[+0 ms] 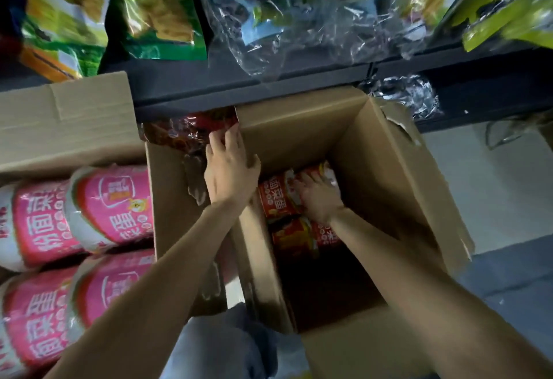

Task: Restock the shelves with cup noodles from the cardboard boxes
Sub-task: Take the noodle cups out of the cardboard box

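Noodles are sitting low in the open box [389, 175], so the grab is the step in hand, and it is best done with the fingers wrapping the red cup [279, 196] around its side rather than pressing on the thin lid, then lifting straight up to clear the box wall. The right hand [317, 199] is reaching down inside, its fingers curling over the top cup; the blur is hiding whether they are actually gripping it, so I cannot tell if it is clamped or only resting. A second red cup [302, 236] is lying just below that hand, nearer the wrist.

The left hand [230, 166] is lying flat with straight, spread fingers against the box's left wall, its fingertips reaching toward a red wrapped pack [191, 133] just beyond them. Holding the wall this way is likely steadying the box. Both forearms are stretching forward and down. Pink cups [110, 205] are filling another box well to the left of the left hand, and the dark shelf [209, 91] is running beyond both hands.
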